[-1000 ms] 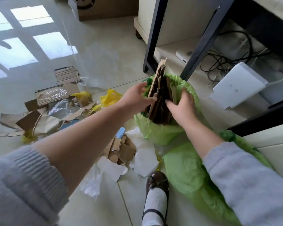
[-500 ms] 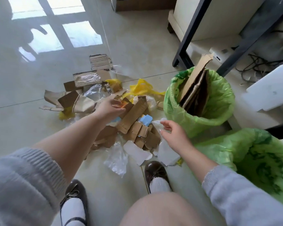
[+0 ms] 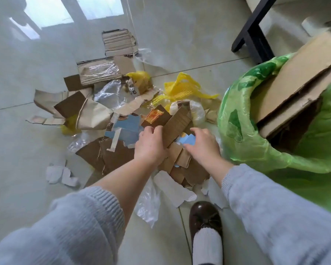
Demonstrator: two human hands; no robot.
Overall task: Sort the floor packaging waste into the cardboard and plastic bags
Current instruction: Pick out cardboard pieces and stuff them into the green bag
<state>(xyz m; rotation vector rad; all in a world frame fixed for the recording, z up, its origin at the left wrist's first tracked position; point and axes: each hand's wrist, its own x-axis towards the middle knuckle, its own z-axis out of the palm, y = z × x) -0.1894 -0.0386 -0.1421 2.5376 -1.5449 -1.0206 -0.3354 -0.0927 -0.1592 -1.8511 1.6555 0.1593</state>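
Both hands in the floor scrap pile
Left hand [image 3: 151, 144] grips a cardboard strip [image 3: 177, 124]; right hand [image 3: 202, 143], fingers curled, touches scraps; green bag [image 3: 243, 129] at 3 o'clock.

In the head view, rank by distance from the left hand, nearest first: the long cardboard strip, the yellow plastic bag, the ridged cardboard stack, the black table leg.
1. Long cardboard strip: in the left hand.
2. Yellow plastic bag: beyond, slightly right.
3. Ridged cardboard stack: far side of the pile.
4. Black table leg: far right.

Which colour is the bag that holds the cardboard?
Translucent light green with darker green print; the bag shows best in the head view, the only one.
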